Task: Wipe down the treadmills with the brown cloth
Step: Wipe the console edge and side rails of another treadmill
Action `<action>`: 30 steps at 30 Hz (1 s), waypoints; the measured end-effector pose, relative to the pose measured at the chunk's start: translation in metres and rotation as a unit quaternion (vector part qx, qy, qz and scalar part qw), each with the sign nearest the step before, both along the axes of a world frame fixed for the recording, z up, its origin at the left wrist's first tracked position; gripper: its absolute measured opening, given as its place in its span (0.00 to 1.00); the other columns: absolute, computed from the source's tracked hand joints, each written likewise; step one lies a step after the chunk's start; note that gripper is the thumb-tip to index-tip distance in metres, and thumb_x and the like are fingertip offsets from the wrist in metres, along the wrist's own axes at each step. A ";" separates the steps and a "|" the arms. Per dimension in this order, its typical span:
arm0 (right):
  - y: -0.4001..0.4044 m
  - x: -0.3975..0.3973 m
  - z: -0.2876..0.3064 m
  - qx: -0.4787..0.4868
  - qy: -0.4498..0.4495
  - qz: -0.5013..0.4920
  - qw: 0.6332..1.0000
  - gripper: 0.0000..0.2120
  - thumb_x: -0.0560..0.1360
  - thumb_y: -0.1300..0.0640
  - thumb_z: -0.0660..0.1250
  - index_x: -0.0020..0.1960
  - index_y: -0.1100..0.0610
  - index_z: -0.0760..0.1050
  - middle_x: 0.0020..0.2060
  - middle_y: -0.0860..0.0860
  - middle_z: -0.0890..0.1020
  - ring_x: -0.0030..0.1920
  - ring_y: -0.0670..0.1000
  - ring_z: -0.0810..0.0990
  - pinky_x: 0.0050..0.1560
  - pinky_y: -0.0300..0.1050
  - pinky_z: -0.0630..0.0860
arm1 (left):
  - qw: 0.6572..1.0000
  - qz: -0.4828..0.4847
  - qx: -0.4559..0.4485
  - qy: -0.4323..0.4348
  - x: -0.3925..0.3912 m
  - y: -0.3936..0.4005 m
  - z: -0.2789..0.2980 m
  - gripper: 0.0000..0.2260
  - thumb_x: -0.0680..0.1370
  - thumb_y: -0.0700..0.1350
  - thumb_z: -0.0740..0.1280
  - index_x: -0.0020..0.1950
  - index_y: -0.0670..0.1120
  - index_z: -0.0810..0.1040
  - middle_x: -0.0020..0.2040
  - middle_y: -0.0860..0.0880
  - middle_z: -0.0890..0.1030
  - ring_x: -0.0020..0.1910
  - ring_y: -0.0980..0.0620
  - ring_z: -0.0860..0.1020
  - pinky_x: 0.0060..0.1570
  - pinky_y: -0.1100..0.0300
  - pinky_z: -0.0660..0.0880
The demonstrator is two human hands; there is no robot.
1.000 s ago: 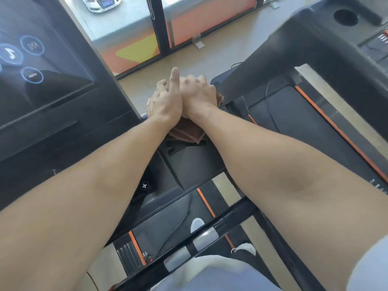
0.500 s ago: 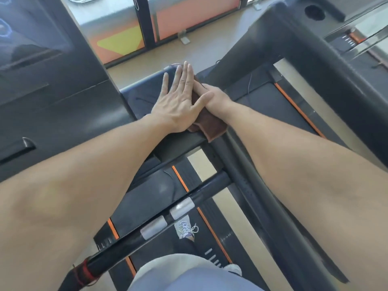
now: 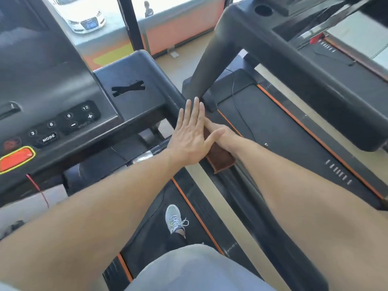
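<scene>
On the side handrail (image 3: 241,185) of the near treadmill (image 3: 69,131): brown cloth (image 3: 220,159), folded, pinned beneath both hands. Left hand (image 3: 190,141) flat, fingers straight, pressing down. Right hand (image 3: 222,136) mostly hidden under it; its fingers cannot be told. Advice: keep even pressure, slide along the rail's length, cloth flat.

Pale beige smooth floor (image 3: 168,66) | tall glass windows with black upright frame post (image 3: 134,24) | orange lower wall panel (image 3: 184,22) | white parked car (image 3: 84,17) outside | bright daylight through glass | yellow patch (image 3: 113,56) low by window
</scene>
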State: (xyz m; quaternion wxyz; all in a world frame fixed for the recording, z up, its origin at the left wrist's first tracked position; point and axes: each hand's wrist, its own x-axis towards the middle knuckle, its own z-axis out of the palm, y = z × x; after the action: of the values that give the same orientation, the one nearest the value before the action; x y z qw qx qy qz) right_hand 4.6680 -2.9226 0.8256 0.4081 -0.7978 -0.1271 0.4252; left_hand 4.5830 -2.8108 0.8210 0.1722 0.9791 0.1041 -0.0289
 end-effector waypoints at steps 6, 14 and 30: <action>-0.077 -0.047 0.002 0.007 -0.097 0.053 0.994 0.30 0.81 0.31 0.58 0.79 0.41 0.65 0.70 0.42 0.75 0.67 0.46 0.73 0.60 0.44 0.65 | 0.995 0.051 -0.083 -0.029 -0.068 -0.091 -0.021 0.46 0.76 0.73 0.40 0.80 0.41 0.31 0.81 0.45 0.29 0.78 0.51 0.27 0.78 0.50 0.30; -0.163 -0.121 0.002 -0.102 -0.257 0.088 0.957 0.35 0.83 0.37 0.57 0.84 0.45 0.46 0.81 0.49 0.60 0.77 0.55 0.66 0.68 0.56 0.67 | 0.950 0.083 -0.288 -0.089 -0.140 -0.195 -0.045 0.43 0.78 0.74 0.38 0.80 0.45 0.29 0.80 0.52 0.28 0.79 0.57 0.30 0.79 0.49 0.33; -0.132 -0.122 -0.003 -0.203 -0.312 0.005 0.928 0.48 0.65 0.23 0.66 0.76 0.48 0.62 0.66 0.47 0.77 0.62 0.55 0.81 0.59 0.58 0.78 | 0.872 0.293 -0.374 -0.120 -0.121 -0.141 -0.047 0.31 0.79 0.68 0.51 0.77 0.54 0.67 0.74 0.58 0.71 0.72 0.60 0.69 0.74 0.51 0.66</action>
State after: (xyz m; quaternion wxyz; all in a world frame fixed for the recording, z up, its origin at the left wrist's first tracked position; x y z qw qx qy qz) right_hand 4.5455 -3.0549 0.8224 0.1751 -0.9553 -0.1631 0.1736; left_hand 4.4624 -2.9517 0.7743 0.5368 0.7625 0.3460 0.1035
